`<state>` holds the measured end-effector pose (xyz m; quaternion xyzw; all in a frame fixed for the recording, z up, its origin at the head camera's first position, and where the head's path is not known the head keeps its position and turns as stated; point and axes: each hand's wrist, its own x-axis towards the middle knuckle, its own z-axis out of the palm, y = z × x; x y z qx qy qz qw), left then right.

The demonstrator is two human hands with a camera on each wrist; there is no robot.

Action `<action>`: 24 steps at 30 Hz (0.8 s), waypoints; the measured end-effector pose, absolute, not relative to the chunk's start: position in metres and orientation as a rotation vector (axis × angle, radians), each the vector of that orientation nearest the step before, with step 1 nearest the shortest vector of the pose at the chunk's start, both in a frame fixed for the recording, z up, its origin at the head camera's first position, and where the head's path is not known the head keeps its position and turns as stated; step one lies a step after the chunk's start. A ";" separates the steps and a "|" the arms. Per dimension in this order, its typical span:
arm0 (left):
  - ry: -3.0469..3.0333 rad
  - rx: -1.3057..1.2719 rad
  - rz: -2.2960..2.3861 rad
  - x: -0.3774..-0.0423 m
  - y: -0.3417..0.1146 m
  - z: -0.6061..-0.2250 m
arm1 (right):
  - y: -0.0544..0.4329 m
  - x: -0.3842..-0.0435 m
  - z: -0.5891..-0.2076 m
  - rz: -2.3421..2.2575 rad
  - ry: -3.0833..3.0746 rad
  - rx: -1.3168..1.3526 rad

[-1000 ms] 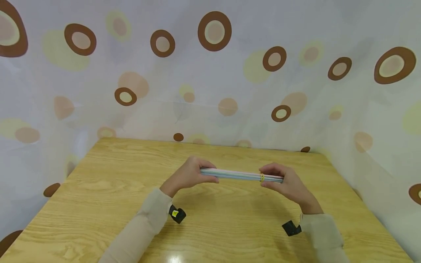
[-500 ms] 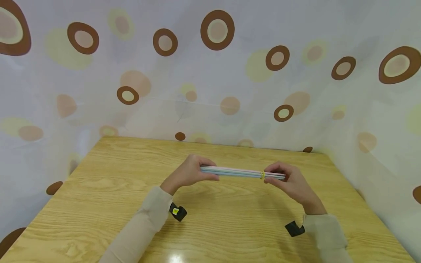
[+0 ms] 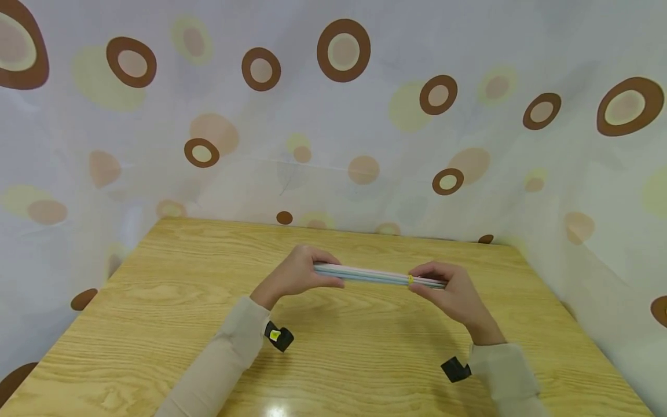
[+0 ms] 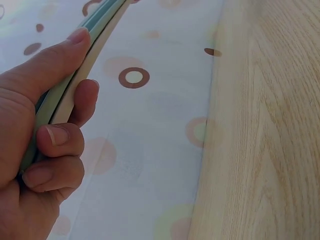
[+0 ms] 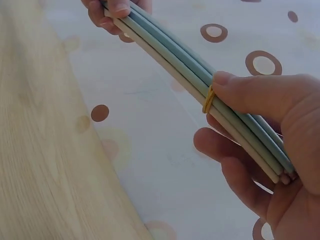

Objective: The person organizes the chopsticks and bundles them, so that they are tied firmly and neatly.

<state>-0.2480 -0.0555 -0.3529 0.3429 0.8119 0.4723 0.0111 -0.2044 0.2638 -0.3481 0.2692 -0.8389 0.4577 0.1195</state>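
A bundle of pastel chopsticks (image 3: 372,275) in blue, green and pink is held level above the wooden table. My left hand (image 3: 302,272) grips its left end, fingers curled round the sticks in the left wrist view. Toward the other end, a yellow rubber band (image 5: 208,100) wraps the bundle. There my right hand (image 3: 454,292) holds the chopsticks, its thumb (image 5: 235,90) on top right at the band and its fingers below. The stick ends reach into the right palm.
The wood-grain table (image 3: 354,359) spreads beneath both hands. A white sheet (image 3: 312,127) printed with brown rings and pale spots stands behind it and along both sides. Small black wrist cameras (image 3: 455,369) hang from the cuffs.
The right hand slid slightly outward past the band, then came back left so its fingertips are at the band again. The left hand keeps its grip, the bundle shifting slightly left.
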 end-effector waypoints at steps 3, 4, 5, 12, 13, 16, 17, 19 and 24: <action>2.521 1.076 1.500 -0.248 -0.056 -0.353 | 0.259 -0.203 -0.350 1.303 -2.445 0.791; 2.512 1.079 1.511 -0.248 -0.056 -0.354 | 0.258 -0.203 -0.351 1.293 -2.447 0.793; 2.504 1.078 1.519 -0.248 -0.056 -0.354 | 0.256 -0.202 -0.352 1.283 -2.449 0.792; 2.493 1.048 1.516 -0.247 -0.058 -0.353 | 0.246 -0.198 -0.350 1.112 -2.483 0.838; 2.499 1.043 1.511 -0.247 -0.059 -0.353 | 0.246 -0.199 -0.350 1.112 -2.479 0.852; 2.529 1.017 1.503 -0.247 -0.062 -0.350 | 0.246 -0.201 -0.349 1.152 -2.436 0.870; 2.532 1.016 1.504 -0.247 -0.062 -0.350 | 0.247 -0.202 -0.349 1.161 -2.414 0.875; 2.537 1.008 1.509 -0.248 -0.063 -0.350 | 0.250 -0.204 -0.350 1.145 -2.373 0.879; 2.553 0.998 1.521 -0.251 -0.066 -0.351 | 0.253 -0.207 -0.351 1.103 -2.326 0.920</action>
